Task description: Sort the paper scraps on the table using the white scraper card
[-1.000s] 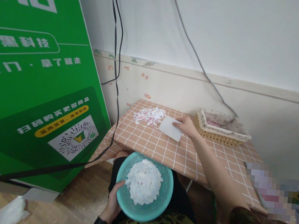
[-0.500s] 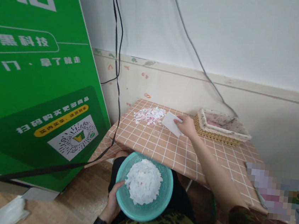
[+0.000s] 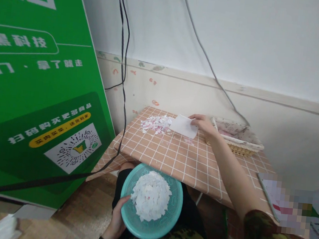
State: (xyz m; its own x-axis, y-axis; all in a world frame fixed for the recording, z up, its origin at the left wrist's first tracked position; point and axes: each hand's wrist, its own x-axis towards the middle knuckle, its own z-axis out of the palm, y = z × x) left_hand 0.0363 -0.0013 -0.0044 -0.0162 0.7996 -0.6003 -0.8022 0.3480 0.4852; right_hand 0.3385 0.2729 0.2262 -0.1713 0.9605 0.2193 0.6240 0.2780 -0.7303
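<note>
My left hand (image 3: 118,216) grips the left rim of a teal plastic colander (image 3: 175,208), which rests on my lap. Inside it lies a rounded heap of pale wet paper pulp (image 3: 151,196). Above the table, my right hand (image 3: 203,125) pinches a blank white sheet of card or paper (image 3: 184,126) by its right side. The sheet's left edge reaches a pile of torn white and pink paper scraps (image 3: 156,123), partly overlapping it in view. Whether the two touch, I cannot tell.
A checked brown cloth covers the table (image 3: 167,152). Behind my right forearm stands a lined wicker basket (image 3: 239,143). A green cabinet (image 3: 37,84) with white lettering fills the left, crossed by a dark strap (image 3: 123,112). A white plastic bag (image 3: 2,228) lies on the floor.
The sheet in my right hand has tilted flatter, and its left edge now sits closer to the scrap pile. My left hand still holds the colander; the view has shifted slightly.
</note>
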